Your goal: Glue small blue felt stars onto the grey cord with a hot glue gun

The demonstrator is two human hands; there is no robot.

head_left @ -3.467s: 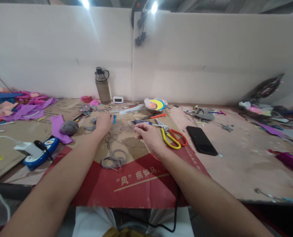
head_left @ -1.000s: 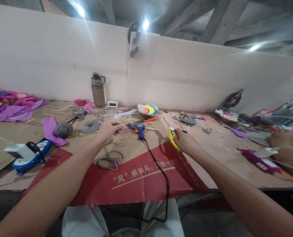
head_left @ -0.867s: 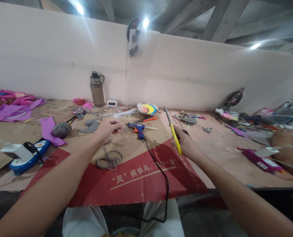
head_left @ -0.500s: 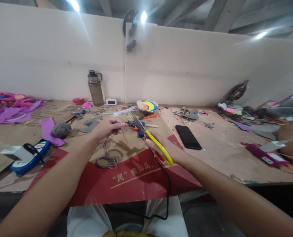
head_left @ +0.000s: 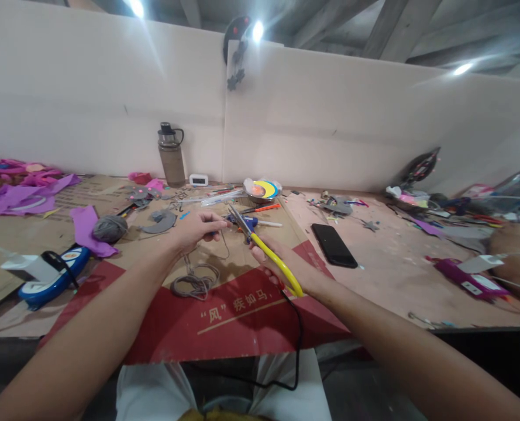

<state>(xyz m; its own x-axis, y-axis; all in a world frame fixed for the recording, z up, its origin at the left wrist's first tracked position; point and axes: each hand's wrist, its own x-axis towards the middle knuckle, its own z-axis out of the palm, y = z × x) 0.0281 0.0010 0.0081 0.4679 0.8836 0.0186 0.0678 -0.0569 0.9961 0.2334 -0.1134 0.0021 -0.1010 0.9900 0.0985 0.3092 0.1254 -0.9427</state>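
Observation:
My left hand (head_left: pixel 200 229) is closed in a pinch on a strand of grey yarn (head_left: pixel 227 245), which droops in a loop below the fingers. The rest of that yarn lies as a loose coil (head_left: pixel 196 283) on the cardboard beneath. In my right hand (head_left: pixel 281 263) is a pair of scissors (head_left: pixel 277 261) with yellow handles, its blades pointing up and left near my left fingertips. Whether the blades touch the yarn I cannot tell. Just behind them lies a blue glue gun (head_left: pixel 251 222), partly hidden. A grey felt crescent (head_left: pixel 161 222) rests beyond my left wrist.
A grey yarn ball (head_left: pixel 109 228) and a blue power strip (head_left: pixel 58 280) lie left. The bottle (head_left: pixel 171 156) stands at the wall panel. A phone (head_left: pixel 333 245) lies right, with a purple power strip (head_left: pixel 470 278) and another person's arm (head_left: pixel 516 251) farther right.
The scissors have shifted slightly left, closer to my left hand's fingertips. My left hand has moved slightly, and more of the grey felt crescent shows beside it.

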